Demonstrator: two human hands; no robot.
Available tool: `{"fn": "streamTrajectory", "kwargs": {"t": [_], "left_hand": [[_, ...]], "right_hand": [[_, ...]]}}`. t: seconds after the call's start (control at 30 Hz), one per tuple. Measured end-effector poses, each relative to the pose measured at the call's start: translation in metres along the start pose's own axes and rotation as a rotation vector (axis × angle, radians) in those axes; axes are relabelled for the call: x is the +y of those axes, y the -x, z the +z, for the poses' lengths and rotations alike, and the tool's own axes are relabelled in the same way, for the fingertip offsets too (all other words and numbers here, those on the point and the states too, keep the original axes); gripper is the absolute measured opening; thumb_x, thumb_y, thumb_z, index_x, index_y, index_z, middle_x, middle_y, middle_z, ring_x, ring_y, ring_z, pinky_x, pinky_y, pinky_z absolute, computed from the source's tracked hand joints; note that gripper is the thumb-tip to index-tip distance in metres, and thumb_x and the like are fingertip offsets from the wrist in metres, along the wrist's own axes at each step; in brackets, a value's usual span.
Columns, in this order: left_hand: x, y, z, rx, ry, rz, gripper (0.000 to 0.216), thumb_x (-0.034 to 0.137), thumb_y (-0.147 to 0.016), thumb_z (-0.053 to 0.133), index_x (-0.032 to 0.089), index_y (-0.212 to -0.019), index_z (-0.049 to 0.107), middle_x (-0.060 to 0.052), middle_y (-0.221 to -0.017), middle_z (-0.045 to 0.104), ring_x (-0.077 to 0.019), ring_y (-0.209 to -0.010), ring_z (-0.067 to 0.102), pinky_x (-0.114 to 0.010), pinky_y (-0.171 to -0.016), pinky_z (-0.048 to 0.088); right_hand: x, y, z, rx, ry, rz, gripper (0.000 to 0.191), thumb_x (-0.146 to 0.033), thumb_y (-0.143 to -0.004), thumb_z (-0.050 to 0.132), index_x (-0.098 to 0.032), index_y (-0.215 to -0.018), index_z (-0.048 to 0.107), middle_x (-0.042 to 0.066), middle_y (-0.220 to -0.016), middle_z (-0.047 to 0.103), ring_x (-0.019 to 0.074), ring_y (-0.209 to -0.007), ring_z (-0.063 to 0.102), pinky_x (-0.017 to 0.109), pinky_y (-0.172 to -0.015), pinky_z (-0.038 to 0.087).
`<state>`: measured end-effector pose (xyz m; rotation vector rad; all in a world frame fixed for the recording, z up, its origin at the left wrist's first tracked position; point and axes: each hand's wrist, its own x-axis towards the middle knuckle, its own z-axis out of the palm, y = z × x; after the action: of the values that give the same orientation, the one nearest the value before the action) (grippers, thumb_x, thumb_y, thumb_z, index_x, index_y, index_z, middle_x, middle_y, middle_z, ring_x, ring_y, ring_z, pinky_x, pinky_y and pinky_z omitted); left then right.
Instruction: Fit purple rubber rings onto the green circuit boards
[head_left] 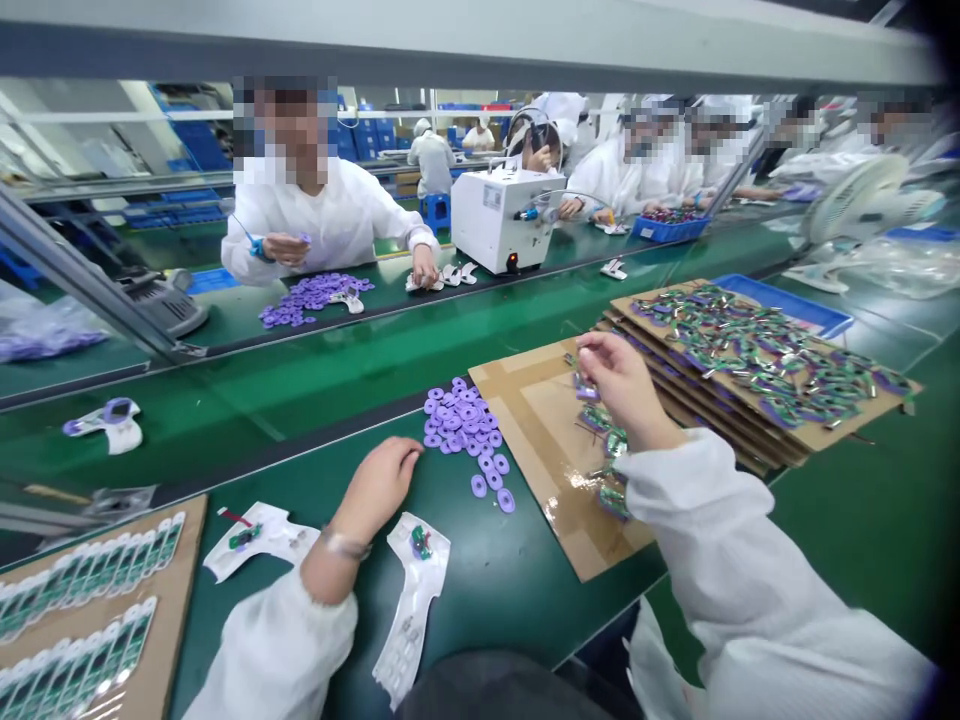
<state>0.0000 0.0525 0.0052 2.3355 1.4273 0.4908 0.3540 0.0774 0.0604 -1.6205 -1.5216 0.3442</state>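
Note:
My left hand (381,484) has its fingers pressed together just left of a pile of purple oval rings (461,418). Whatever may be between those fingertips is hidden. My right hand (624,388) pinches a small circuit board (586,388) over a cardboard sheet (525,420). Several more green boards (613,500) with thin wires lie on the sheet under my right wrist. Below my left hand rests a white plastic shell (411,600) with a green board in it. A second white shell (259,540), with a red wire, lies left of my left wrist.
Stacked cardboard layers (817,430) with many boards stand at right, before a blue tray (795,305). Strips of boards (90,570) lie at left. Beyond the green belt (337,350), a co-worker (315,215) handles parts beside a white machine (499,220).

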Motion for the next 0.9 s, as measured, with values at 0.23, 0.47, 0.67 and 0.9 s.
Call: {"fn": "streamTrajectory", "kwargs": {"t": [0.23, 0.47, 0.67, 0.9], "left_hand": [[0.008, -0.046, 0.025, -0.069, -0.189, 0.002, 0.010, 0.019, -0.086, 0.058, 0.014, -0.095, 0.059, -0.012, -0.097, 0.062, -0.0262, -0.095, 0.059, -0.038, -0.087, 0.046], [0.012, -0.029, 0.017, -0.151, -0.256, -0.001, 0.020, 0.021, -0.095, 0.040, 0.015, -0.092, 0.059, -0.012, -0.095, 0.065, -0.0245, -0.090, 0.061, -0.035, -0.084, 0.046], [0.011, -0.019, -0.001, -0.143, -0.163, 0.039, 0.028, 0.036, -0.094, 0.043, 0.016, -0.104, 0.059, -0.012, -0.100, 0.066, -0.0247, -0.090, 0.064, -0.037, -0.080, 0.050], [0.016, -0.045, -0.013, -0.131, -0.004, 0.015, 0.043, 0.054, -0.087, 0.046, 0.020, -0.108, 0.062, -0.010, -0.102, 0.069, -0.0239, -0.079, 0.067, -0.035, -0.068, 0.055]], "right_hand": [[-0.024, 0.072, 0.032, -0.464, -0.170, -0.122, 0.026, -0.034, -0.092, 0.047, -0.018, -0.102, 0.064, 0.009, -0.098, 0.068, 0.0213, -0.090, 0.064, 0.037, -0.083, 0.052], [-0.004, 0.083, 0.045, -0.439, -0.042, -0.164, 0.031, -0.030, -0.090, 0.046, -0.016, -0.112, 0.064, 0.014, -0.108, 0.066, 0.0265, -0.103, 0.063, 0.045, -0.093, 0.049], [0.051, 0.058, -0.083, 0.126, 0.187, -0.049, 0.030, -0.034, -0.087, 0.055, -0.022, -0.112, 0.065, 0.010, -0.116, 0.063, 0.0263, -0.110, 0.059, 0.042, -0.097, 0.046], [0.158, 0.063, -0.234, 0.713, 0.387, 0.788, 0.029, -0.023, -0.091, 0.057, -0.009, -0.117, 0.060, 0.017, -0.116, 0.061, 0.0254, -0.111, 0.057, 0.044, -0.097, 0.045]]}}
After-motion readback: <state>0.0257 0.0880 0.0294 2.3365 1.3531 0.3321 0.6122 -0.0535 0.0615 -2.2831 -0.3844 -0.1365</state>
